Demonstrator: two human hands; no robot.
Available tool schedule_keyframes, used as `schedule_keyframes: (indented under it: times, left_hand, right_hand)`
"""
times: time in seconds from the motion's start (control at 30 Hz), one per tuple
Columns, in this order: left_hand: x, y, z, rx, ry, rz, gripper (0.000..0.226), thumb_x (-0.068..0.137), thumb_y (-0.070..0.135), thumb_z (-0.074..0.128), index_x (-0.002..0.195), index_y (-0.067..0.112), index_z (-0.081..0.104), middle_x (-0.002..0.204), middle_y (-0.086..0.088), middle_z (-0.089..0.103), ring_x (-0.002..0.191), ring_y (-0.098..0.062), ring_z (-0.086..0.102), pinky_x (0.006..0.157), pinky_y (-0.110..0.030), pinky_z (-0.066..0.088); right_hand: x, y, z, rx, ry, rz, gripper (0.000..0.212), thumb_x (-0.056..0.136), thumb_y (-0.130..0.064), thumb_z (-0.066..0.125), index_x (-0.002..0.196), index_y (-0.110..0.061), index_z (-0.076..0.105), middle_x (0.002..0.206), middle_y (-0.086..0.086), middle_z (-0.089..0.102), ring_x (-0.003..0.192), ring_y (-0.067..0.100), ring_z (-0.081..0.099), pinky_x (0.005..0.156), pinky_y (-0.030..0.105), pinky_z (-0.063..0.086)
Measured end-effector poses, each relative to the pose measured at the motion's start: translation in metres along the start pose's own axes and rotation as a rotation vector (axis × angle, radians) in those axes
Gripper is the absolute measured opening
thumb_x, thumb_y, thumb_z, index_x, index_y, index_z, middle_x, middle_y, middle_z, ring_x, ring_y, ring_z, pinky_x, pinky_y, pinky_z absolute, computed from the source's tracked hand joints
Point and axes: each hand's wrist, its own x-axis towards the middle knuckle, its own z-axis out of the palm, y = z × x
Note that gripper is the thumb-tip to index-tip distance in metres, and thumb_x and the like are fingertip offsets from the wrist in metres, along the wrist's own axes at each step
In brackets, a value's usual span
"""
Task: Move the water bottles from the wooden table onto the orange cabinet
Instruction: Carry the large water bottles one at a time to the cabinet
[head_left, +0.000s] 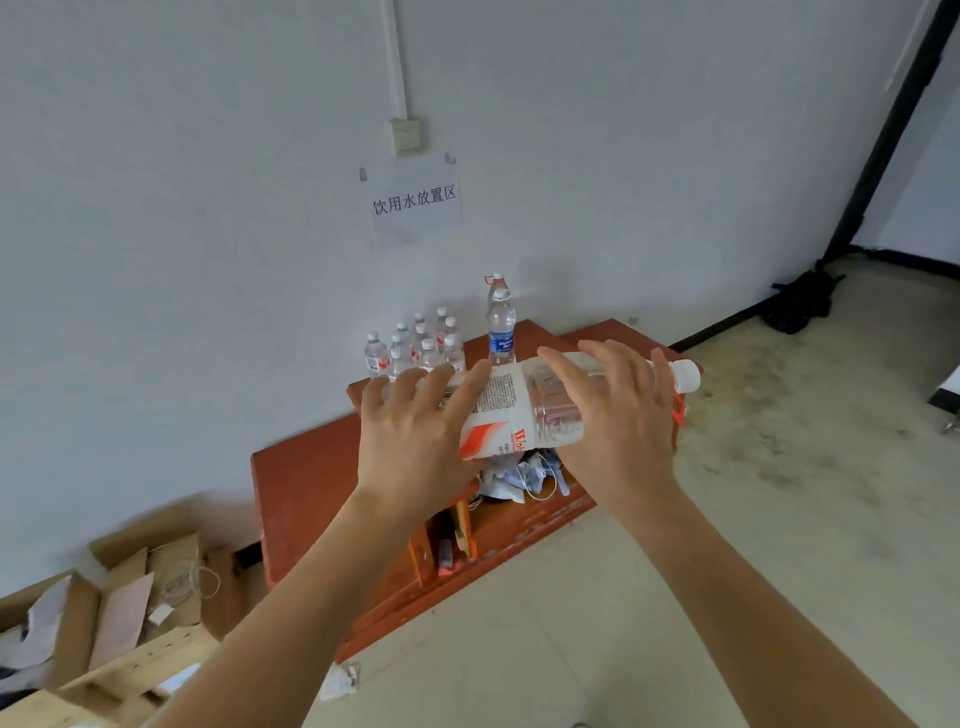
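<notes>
bottle: large bottle (524, 405) held sideways over the orange cabinet (306, 467), cap to your right
left hand: left hand (415, 436) wraps the label end, fingers spread
right hand: right hand (613, 421) clasps the clear neck end
placed: small bottles (415, 343) and two tall bottles (501, 327) stand by the wall
risk: tipping it upright close to them could topple one; loose spread fingers may let it slip
</notes>
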Motion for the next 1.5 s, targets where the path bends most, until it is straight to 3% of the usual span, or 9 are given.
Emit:
schedule_keyframes:
  times: [0.2,0.6,0.87,1.07,1.17,1.23,1.33,1.4,1.5]
  left_hand:
    - [0.121,-0.004,0.102,0.041,-0.037,0.014,0.07,0.078,0.057,0.056,0.14,0.026,0.048,0.123,-0.009,0.066,0.107,-0.038,0.063,0.089,-0.057,0.046]
    - [0.272,-0.086,0.257,0.112,-0.05,-0.17,0.09,0.054,0.047,0.09,0.136,0.024,0.059,0.12,-0.008,0.068,0.104,-0.036,0.065,0.087,-0.054,0.047]
    - [0.381,-0.147,0.381,-0.022,-0.006,-0.203,0.076,0.067,0.053,0.074,0.136,0.024,0.06,0.119,-0.006,0.069,0.102,-0.034,0.066,0.085,-0.05,0.047]
    - [0.468,-0.14,0.467,-0.173,-0.036,-0.128,0.084,0.059,0.054,0.082,0.135,0.025,0.059,0.116,-0.003,0.07,0.098,-0.03,0.066,0.081,-0.045,0.047]
    - [0.492,-0.122,0.511,-0.246,-0.041,-0.105,0.081,0.061,0.055,0.076,0.134,0.024,0.061,0.115,-0.004,0.071,0.099,-0.031,0.068,0.081,-0.047,0.049]
    - [0.506,-0.112,0.537,-0.262,-0.056,-0.124,0.079,0.065,0.061,0.065,0.134,0.023,0.06,0.117,-0.004,0.071,0.102,-0.031,0.068,0.083,-0.047,0.05]
    - [0.528,-0.099,0.57,-0.252,-0.114,-0.139,0.08,0.066,0.065,0.061,0.135,0.024,0.06,0.117,-0.003,0.071,0.102,-0.029,0.067,0.085,-0.047,0.05]
    - [0.54,-0.095,0.584,-0.244,-0.151,-0.139,0.084,0.062,0.064,0.066,0.136,0.025,0.059,0.118,-0.002,0.07,0.102,-0.029,0.068,0.086,-0.048,0.05]
    - [0.563,-0.091,0.617,-0.284,-0.303,-0.145,0.094,0.06,0.063,0.076,0.143,0.028,0.049,0.126,0.0,0.066,0.109,-0.028,0.064,0.093,-0.051,0.048]
  right_hand:
    - [0.085,0.087,0.109,0.067,-0.071,0.058,0.105,0.058,-0.034,0.097,0.144,-0.038,0.038,0.139,0.008,0.051,0.134,0.033,0.046,0.114,0.067,0.029]
    - [0.259,0.144,0.301,0.152,-0.122,-0.09,0.101,0.057,-0.03,0.096,0.143,-0.034,0.043,0.144,0.003,0.047,0.138,0.028,0.038,0.12,0.062,0.022]
    - [0.359,0.172,0.405,0.135,-0.147,-0.011,0.097,0.062,-0.015,0.091,0.146,-0.029,0.046,0.151,0.014,0.043,0.145,0.036,0.03,0.123,0.06,0.014]
    - [0.384,0.223,0.467,0.218,-0.094,0.388,0.116,0.068,0.008,0.07,0.161,-0.03,0.013,0.168,0.02,-0.007,0.156,0.036,-0.01,0.125,0.05,0.002]
    - [0.391,0.245,0.475,0.426,-0.027,0.674,0.112,0.072,0.014,0.067,0.162,-0.01,0.004,0.164,0.028,-0.013,0.156,0.038,-0.01,0.127,0.048,0.006]
    - [0.398,0.272,0.485,0.65,-0.312,0.933,0.091,0.086,0.016,0.061,0.156,0.01,0.004,0.161,0.039,0.003,0.152,0.047,0.009,0.121,0.041,0.012]
    - [0.398,0.322,0.526,1.382,-0.478,1.161,0.139,0.069,0.008,0.081,0.159,-0.027,-0.018,0.165,0.019,0.021,0.152,0.038,0.023,0.123,0.053,0.022]
    - [0.395,0.346,0.553,1.643,-0.466,1.134,0.119,0.073,-0.001,0.079,0.161,-0.035,0.006,0.156,0.012,0.043,0.146,0.036,0.039,0.116,0.062,0.033]
    - [0.423,0.376,0.578,1.693,-0.398,1.099,0.065,0.09,-0.018,0.072,0.148,-0.021,0.044,0.141,0.013,0.06,0.13,0.036,0.058,0.1,0.065,0.049]
